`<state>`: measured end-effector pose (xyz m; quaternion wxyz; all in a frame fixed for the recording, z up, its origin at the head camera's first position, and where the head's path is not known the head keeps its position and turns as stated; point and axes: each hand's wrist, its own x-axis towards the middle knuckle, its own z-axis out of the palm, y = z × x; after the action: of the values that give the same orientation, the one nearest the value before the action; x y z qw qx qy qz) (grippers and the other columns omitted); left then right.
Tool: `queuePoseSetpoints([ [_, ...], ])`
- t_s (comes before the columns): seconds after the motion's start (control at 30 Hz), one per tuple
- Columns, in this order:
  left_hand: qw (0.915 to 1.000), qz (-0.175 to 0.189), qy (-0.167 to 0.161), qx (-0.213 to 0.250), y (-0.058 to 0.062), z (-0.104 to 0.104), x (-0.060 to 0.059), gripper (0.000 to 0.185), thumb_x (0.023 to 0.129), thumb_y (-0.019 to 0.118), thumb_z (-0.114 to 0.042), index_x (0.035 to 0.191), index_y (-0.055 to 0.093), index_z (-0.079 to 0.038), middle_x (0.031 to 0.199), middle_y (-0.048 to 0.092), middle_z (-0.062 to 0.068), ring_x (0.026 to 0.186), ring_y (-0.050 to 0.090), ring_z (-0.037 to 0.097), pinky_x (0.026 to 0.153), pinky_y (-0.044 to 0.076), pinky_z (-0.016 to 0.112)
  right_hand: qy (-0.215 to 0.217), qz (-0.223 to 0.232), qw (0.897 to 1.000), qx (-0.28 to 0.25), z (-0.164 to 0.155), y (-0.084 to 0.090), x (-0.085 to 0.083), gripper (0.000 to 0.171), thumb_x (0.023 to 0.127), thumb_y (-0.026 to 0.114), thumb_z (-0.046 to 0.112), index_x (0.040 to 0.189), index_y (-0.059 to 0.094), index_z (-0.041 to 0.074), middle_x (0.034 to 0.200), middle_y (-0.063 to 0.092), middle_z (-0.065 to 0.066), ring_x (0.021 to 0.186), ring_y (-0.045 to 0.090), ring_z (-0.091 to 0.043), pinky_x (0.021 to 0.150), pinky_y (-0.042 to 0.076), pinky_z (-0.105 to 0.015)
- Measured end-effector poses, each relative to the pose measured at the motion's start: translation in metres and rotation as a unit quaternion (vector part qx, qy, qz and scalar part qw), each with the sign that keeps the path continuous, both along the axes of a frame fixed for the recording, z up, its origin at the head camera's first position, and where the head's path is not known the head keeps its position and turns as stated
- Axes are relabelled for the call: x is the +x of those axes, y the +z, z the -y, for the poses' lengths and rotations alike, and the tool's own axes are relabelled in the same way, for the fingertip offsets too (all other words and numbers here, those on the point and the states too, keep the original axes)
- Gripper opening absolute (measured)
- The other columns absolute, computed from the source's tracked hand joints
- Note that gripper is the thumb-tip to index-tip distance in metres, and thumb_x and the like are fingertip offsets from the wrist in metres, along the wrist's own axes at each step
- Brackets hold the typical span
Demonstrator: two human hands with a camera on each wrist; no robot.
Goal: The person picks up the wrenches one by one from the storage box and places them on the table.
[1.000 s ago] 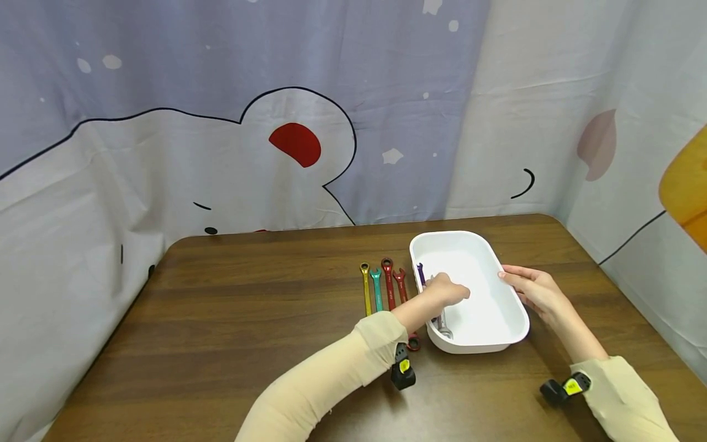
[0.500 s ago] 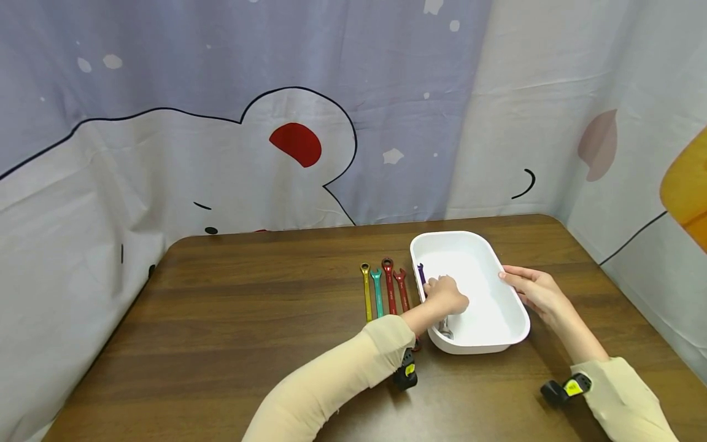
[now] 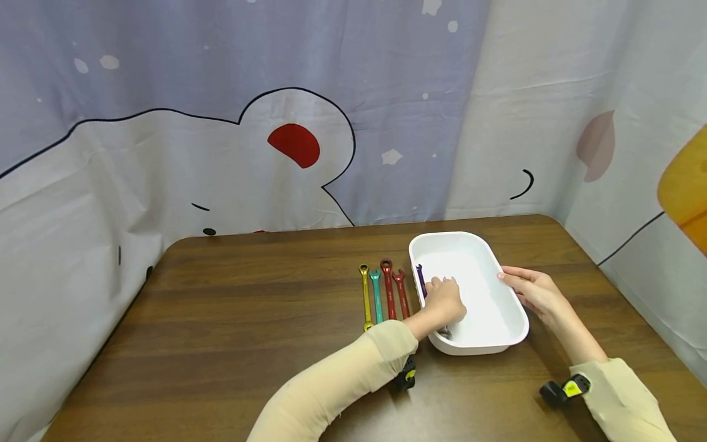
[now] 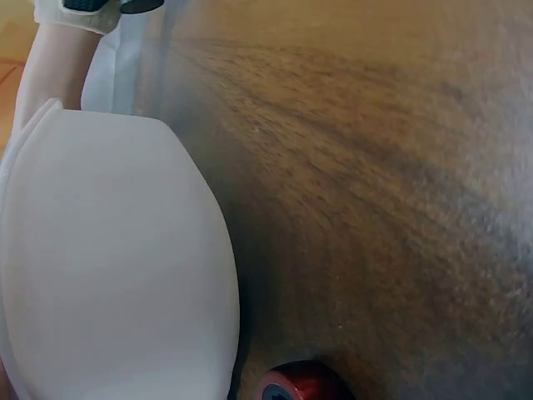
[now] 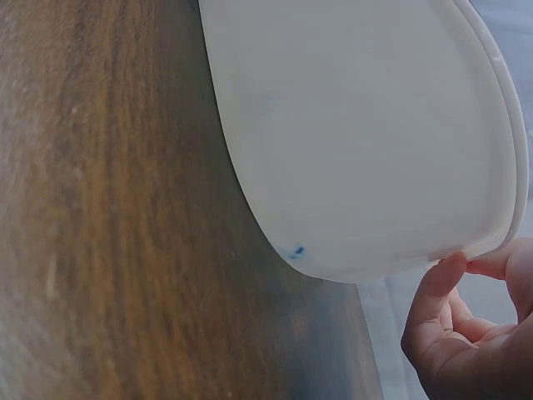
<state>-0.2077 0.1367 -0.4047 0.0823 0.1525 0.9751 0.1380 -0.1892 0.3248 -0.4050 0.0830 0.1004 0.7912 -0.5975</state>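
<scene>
In the head view, my left hand (image 3: 445, 302) is down inside the white tray (image 3: 499, 331), near its left wall. Its fingers are curled over a silver wrench (image 3: 445, 334), whose near end shows below the hand; the grip itself is hidden. A purple wrench (image 3: 421, 277) lies along the left wall, partly behind my fingers. My right hand (image 3: 534, 291) pinches the tray's right rim, thumb on top and fingers outside. In the right wrist view, the right hand (image 5: 479, 321) touches the tray wall (image 5: 375, 167) at its rim.
Left of the tray, a yellow wrench (image 3: 366, 298), a teal wrench (image 3: 377, 294), a larger red wrench (image 3: 389, 288) and a smaller red wrench (image 3: 402, 294) lie side by side on the wooden table (image 3: 248, 319). My left forearm (image 3: 342, 374) crosses below them. A patterned curtain (image 3: 221, 153) hangs behind.
My left hand has shifted slightly down and toward me within the tray, covering more of the silver wrench. The right hand and the tray have stayed in place.
</scene>
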Motion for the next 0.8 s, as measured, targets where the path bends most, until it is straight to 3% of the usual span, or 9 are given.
queuePoseSetpoints([
  [0.27, 0.9992, 0.009, 0.019, 0.034, -0.0032, -0.0011, 0.0022, 0.027, 0.081, 0.069, -0.012, 0.107, 0.064, -0.01, 0.101, 0.057, 0.008, 0.093, 0.048, 0.02, 0.065, 0.044, 0.024, -0.002, -0.001, 1.0, -0.005, 0.001, 0.0004, 0.0009, 0.073, 0.093, 0.062, 0.033, 0.143, 0.032, -0.011, 0.087, 0.062, 0.023, 0.082, 0.064, 0.004, 0.074, 0.059, -0.019],
  [0.5, 0.9996, -0.006, 0.022, 0.015, -0.0041, -0.0037, 0.001, 0.029, 0.079, 0.072, -0.012, 0.108, 0.066, -0.012, 0.1, 0.059, 0.008, 0.089, 0.051, 0.019, 0.064, 0.046, 0.023, 0.002, -0.005, 1.0, -0.02, -0.0002, -0.001, -0.001, 0.069, 0.094, 0.061, 0.028, 0.142, 0.033, -0.012, 0.088, 0.064, 0.021, 0.081, 0.064, 0.003, 0.072, 0.059, -0.019],
  [0.8, 0.9991, -0.017, 0.028, 0.026, -0.005, -0.0034, 0.0012, 0.025, 0.078, 0.072, -0.011, 0.103, 0.068, -0.011, 0.099, 0.059, 0.009, 0.089, 0.052, 0.02, 0.064, 0.047, 0.024, 0.003, -0.006, 1.0, -0.024, -0.0006, -0.0017, -0.0019, 0.068, 0.094, 0.061, 0.028, 0.142, 0.033, -0.012, 0.088, 0.064, 0.022, 0.082, 0.064, 0.003, 0.073, 0.059, -0.019],
])
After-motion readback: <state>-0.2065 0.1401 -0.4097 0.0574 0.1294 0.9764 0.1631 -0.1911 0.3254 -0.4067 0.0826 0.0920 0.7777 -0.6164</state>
